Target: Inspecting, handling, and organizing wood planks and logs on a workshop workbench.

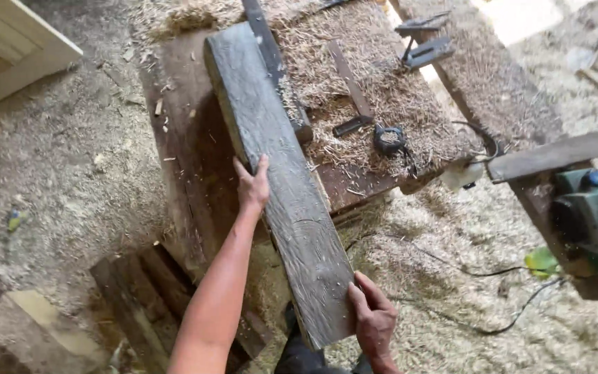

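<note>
Grey weathered plank (278,180) lies lengthwise, far end on the shavings-strewn desk (188,138), near end overhanging. Left hand (252,187) grips its left edge, fingers curled over. Right hand (374,318) clasps the near right corner. Green power planer (593,221) sits well apart, right.

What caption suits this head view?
Both hands, left hand and right hand, grip a weathered plank over a shavings-covered workbench.

Rough, weathered grey wood plank (278,180), matt.
</note>
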